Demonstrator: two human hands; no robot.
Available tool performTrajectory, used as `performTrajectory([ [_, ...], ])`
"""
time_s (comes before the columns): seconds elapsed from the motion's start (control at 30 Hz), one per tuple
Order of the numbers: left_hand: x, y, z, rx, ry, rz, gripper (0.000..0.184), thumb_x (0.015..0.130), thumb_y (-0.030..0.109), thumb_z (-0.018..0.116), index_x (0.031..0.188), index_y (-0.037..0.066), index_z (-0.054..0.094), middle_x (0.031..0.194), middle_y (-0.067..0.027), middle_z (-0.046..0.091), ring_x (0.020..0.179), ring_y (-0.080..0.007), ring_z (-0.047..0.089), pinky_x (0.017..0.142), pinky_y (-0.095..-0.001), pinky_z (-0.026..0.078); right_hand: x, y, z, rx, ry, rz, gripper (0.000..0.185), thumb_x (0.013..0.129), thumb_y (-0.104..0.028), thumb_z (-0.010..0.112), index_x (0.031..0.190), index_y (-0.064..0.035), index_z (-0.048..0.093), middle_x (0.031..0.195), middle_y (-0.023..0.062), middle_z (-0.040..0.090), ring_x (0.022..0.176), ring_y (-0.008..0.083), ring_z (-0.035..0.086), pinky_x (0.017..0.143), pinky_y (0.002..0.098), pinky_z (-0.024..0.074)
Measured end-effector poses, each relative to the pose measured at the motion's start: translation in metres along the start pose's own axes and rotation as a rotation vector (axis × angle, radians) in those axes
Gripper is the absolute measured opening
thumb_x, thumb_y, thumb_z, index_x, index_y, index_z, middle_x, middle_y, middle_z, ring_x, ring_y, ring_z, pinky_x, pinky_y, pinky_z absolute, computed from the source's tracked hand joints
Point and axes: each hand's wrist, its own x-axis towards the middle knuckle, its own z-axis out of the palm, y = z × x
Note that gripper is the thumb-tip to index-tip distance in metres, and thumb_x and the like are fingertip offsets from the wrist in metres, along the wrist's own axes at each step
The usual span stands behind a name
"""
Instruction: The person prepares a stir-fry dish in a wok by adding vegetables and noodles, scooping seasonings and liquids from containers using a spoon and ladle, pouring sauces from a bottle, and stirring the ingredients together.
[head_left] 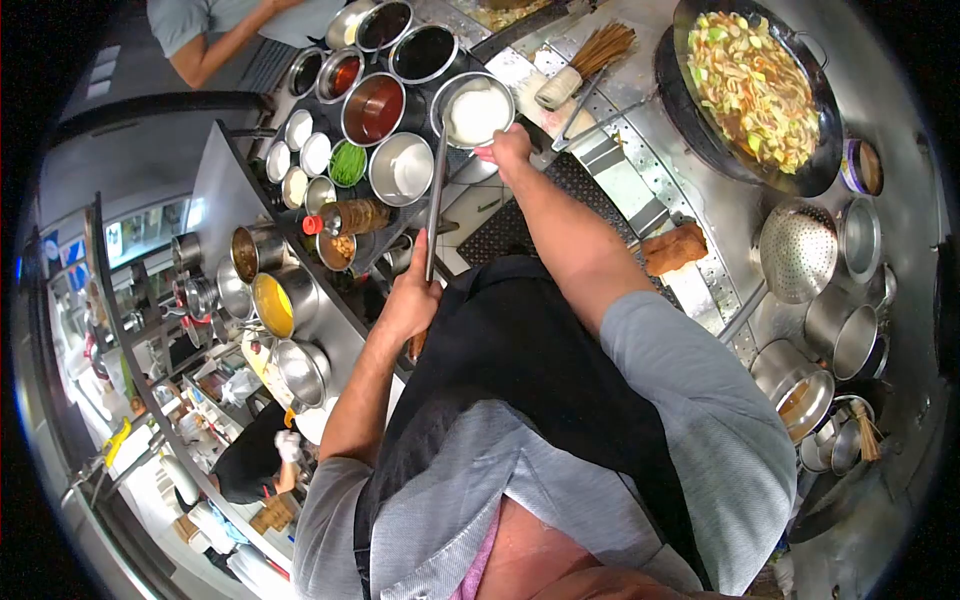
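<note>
My left hand [408, 303] is closed around the handle of a long ladle [437, 205]. The ladle's shaft runs up to a round metal pot [437, 118] with white contents [478, 112]; its bowl end is hard to make out against the white. At the lower right side of that pot, my right hand [508, 152] grips the rim, its fingertips partly hidden. Beside the pot stand a metal container [400, 170] with a little pale content, a pot of red-brown sauce [374, 110] and a pot of dark sauce [425, 53].
A large wok [835, 150] at upper right holds noodles and vegetables [752, 90]. A bamboo brush [590, 65] lies beside the stove, a brown cloth [674, 248] farther down. A perforated strainer [798, 250] and pots fill the right side. Other people are at upper left and lower left.
</note>
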Motion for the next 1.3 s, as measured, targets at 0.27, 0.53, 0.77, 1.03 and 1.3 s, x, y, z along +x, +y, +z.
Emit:
performTrajectory([
  [0.27, -0.008, 0.001, -0.001, 0.052, 0.001, 0.011, 0.094, 0.089, -0.002, 0.057, 0.161, 0.024, 0.003, 0.130, -0.0333, 0.059, 0.122, -0.0434, 0.059, 0.104, -0.0407, 0.044, -0.007, -0.007, -0.001, 0.000, 0.001, -0.010, 0.025, 0.094, 0.001, 0.044, 0.117, 0.0030, 0.052, 0.096, 0.0221, 0.068, 0.062, 0.0316, 0.072, 0.048, 0.0387, 0.0588],
  [0.53, -0.018, 0.003, -0.020, 0.063, -0.053, -0.005, 0.091, 0.086, 0.003, 0.056, 0.161, 0.017, 0.006, 0.102, -0.0347, 0.065, 0.098, -0.0478, 0.065, 0.089, -0.0469, 0.050, -0.005, -0.011, -0.001, -0.008, 0.001, 0.023, 0.027, 0.093, 0.002, 0.042, 0.117, 0.0023, 0.052, 0.098, 0.0226, 0.068, 0.062, 0.0330, 0.072, 0.048, 0.0398, 0.0586],
  [0.77, -0.026, 0.003, -0.058, -0.286, -0.053, -0.127, 0.083, 0.088, -0.007, 0.051, 0.161, 0.022, 0.022, 0.074, -0.0015, 0.055, 0.049, -0.0100, 0.046, 0.044, -0.0278, 0.041, 0.002, -0.002, -0.004, 0.016, -0.017, 0.062, 0.030, 0.094, 0.001, 0.042, 0.121, 0.0022, 0.053, 0.097, 0.0234, 0.069, 0.064, 0.0332, 0.073, 0.048, 0.0400, 0.0587],
  [1.03, -0.054, -0.016, -0.020, -0.035, 0.204, 0.100, 0.081, 0.089, -0.003, 0.056, 0.159, 0.022, 0.025, 0.130, -0.0232, 0.062, 0.120, -0.0352, 0.060, 0.099, -0.0374, 0.046, 0.001, -0.012, -0.007, -0.096, -0.028, 0.063, 0.030, 0.096, -0.005, 0.041, 0.124, -0.0044, 0.054, 0.095, 0.0215, 0.071, 0.062, 0.0301, 0.073, 0.049, 0.0405, 0.0580],
  [1.3, -0.050, -0.003, 0.004, 0.010, 0.306, 0.002, 0.079, 0.088, 0.006, 0.060, 0.157, 0.026, 0.028, 0.079, -0.0258, 0.065, 0.076, -0.0390, 0.069, 0.076, -0.0404, 0.053, 0.027, 0.012, -0.008, -0.079, -0.018, 0.029, 0.024, 0.095, -0.004, 0.046, 0.117, -0.0004, 0.051, 0.092, 0.0214, 0.071, 0.065, 0.0329, 0.074, 0.047, 0.0394, 0.0591],
])
